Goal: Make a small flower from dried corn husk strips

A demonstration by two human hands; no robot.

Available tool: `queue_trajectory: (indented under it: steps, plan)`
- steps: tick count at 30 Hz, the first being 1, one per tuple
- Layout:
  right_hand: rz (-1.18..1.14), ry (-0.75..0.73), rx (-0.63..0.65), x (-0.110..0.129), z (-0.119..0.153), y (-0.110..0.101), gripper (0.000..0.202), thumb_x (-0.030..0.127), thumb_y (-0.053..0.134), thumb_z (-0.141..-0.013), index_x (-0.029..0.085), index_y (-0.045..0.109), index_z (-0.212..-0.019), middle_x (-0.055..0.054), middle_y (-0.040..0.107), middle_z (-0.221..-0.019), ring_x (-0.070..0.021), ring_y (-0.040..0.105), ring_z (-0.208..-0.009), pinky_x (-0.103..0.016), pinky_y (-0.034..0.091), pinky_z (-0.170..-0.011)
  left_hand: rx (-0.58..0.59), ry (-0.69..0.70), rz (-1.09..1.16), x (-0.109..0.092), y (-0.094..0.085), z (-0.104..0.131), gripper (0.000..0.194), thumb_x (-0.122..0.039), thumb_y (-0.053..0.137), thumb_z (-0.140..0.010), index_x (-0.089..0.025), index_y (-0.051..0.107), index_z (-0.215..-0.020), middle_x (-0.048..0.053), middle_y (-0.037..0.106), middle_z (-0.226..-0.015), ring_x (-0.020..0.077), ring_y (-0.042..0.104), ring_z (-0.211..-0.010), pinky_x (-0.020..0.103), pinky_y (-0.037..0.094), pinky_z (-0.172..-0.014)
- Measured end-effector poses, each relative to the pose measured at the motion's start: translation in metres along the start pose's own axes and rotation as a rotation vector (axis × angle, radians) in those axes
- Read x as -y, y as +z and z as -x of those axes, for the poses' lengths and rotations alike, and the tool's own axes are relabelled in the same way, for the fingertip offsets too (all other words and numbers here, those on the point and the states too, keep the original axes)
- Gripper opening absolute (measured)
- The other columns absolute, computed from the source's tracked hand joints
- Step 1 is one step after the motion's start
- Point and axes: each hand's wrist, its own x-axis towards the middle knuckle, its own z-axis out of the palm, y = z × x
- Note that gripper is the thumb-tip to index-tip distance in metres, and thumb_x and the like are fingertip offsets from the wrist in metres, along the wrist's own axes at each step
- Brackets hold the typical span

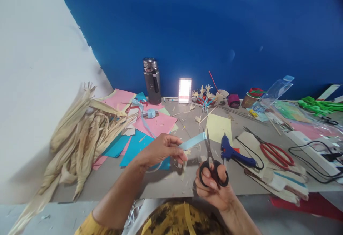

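My left hand (168,148) pinches a light blue ribbon (194,141) between thumb and fingers, with its free end pointing right. My right hand (214,188) is closed round the black handles of a pair of scissors (209,151), thumb through one loop. The blades point upward, slightly parted, and the ribbon's end lies at them. More of the same ribbon seems to trail behind the left hand to a small roll (151,113) on pink paper. Blue paper (139,147) lies under and beside the left forearm.
Dried corn husks (80,138) are heaped at the left. A dark flask (152,81) stands by the blue wall. Husk flowers (205,95) are near yellow paper (218,127). A blue glue gun (235,152), red-handled scissors (276,154) and a white power strip (314,154) lie to the right.
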Motion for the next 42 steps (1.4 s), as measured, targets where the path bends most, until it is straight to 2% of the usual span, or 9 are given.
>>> queue_trajectory:
  steps: [15,19,25,27,29,32,36,39,42]
  plan:
    - [-0.246,-0.036,0.039,0.0,-0.012,0.011,0.043,0.055,0.081,-0.075,0.015,0.066,-0.08,0.01,0.034,-0.056,-0.003,0.011,-0.047,-0.011,0.022,-0.044,-0.13,-0.031,0.061,-0.001,-0.015,-0.004,0.044,-0.055,0.072,-0.078,-0.014,0.06,-0.076,0.012,0.075,-0.073,0.0209,0.071,-0.06,0.033,0.055,-0.064]
    - [-0.245,-0.032,0.076,-0.001,-0.011,0.011,0.041,0.053,0.08,-0.078,0.014,0.068,-0.082,0.01,0.038,-0.057,-0.0026,0.014,-0.047,-0.012,0.025,-0.046,-0.297,-0.028,-0.159,-0.007,-0.023,0.007,0.04,-0.052,0.067,-0.083,-0.016,0.064,-0.099,0.006,0.075,-0.073,0.023,0.072,-0.066,0.035,0.056,-0.068]
    - [-0.274,0.005,0.126,-0.004,-0.014,0.016,0.042,0.054,0.078,-0.08,0.013,0.068,-0.084,0.009,0.039,-0.058,-0.0018,0.016,-0.047,-0.011,0.024,-0.047,-0.612,0.135,-0.49,-0.023,-0.039,0.023,0.03,-0.046,0.063,-0.085,-0.018,0.069,-0.094,0.008,0.076,-0.088,0.0255,0.072,-0.088,0.038,0.053,-0.083]
    - [-0.286,0.029,0.153,-0.008,-0.015,0.018,0.042,0.054,0.078,-0.08,0.013,0.067,-0.083,0.009,0.038,-0.058,-0.0013,0.016,-0.046,-0.011,0.023,-0.046,-0.495,0.226,-0.431,-0.029,-0.037,0.018,0.033,-0.045,0.067,-0.083,-0.019,0.071,-0.103,0.011,0.074,-0.113,0.0287,0.067,-0.109,0.04,0.049,-0.094]
    - [-0.304,0.058,0.185,-0.012,-0.016,0.021,0.043,0.054,0.077,-0.081,0.013,0.067,-0.083,0.009,0.039,-0.057,-0.0008,0.016,-0.046,-0.01,0.022,-0.045,-0.218,0.3,-0.259,-0.033,-0.032,0.008,0.051,-0.044,0.073,-0.078,-0.022,0.065,-0.124,0.013,0.06,-0.141,0.0312,0.054,-0.13,0.042,0.043,-0.104]
    - [-0.316,0.1,0.216,-0.016,-0.016,0.024,0.044,0.055,0.077,-0.08,0.012,0.067,-0.082,0.009,0.04,-0.056,-0.0007,0.018,-0.045,-0.01,0.022,-0.045,0.072,0.345,-0.01,-0.033,-0.025,-0.009,0.074,-0.037,0.081,-0.071,-0.025,0.054,-0.139,0.014,0.054,-0.148,0.0302,0.042,-0.141,0.043,0.037,-0.11]
    - [-0.288,0.102,0.241,-0.018,-0.016,0.025,0.045,0.057,0.076,-0.081,0.013,0.068,-0.083,0.009,0.04,-0.054,-0.0012,0.019,-0.045,-0.011,0.022,-0.045,0.064,0.25,0.104,-0.025,-0.019,-0.024,0.066,-0.024,0.085,-0.068,-0.023,0.062,-0.13,0.009,0.072,-0.11,0.0225,0.066,-0.108,0.034,0.048,-0.091]
    - [-0.248,0.084,0.236,-0.018,-0.016,0.022,0.045,0.058,0.076,-0.08,0.013,0.069,-0.084,0.008,0.041,-0.055,-0.0015,0.018,-0.045,-0.012,0.021,-0.045,-0.012,0.196,0.171,-0.018,-0.016,-0.028,0.05,-0.02,0.087,-0.063,-0.019,0.071,-0.11,0.001,0.068,-0.083,0.0146,0.068,-0.078,0.027,0.05,-0.074]
    - [-0.194,0.069,0.205,-0.019,-0.017,0.019,0.048,0.062,0.075,-0.079,0.014,0.07,-0.086,0.007,0.043,-0.058,-0.0027,0.019,-0.047,-0.014,0.022,-0.046,-0.005,0.165,0.203,-0.014,-0.013,-0.029,0.045,-0.021,0.089,-0.059,-0.016,0.072,-0.101,-0.002,0.065,-0.072,0.0145,0.068,-0.068,0.026,0.05,-0.069]
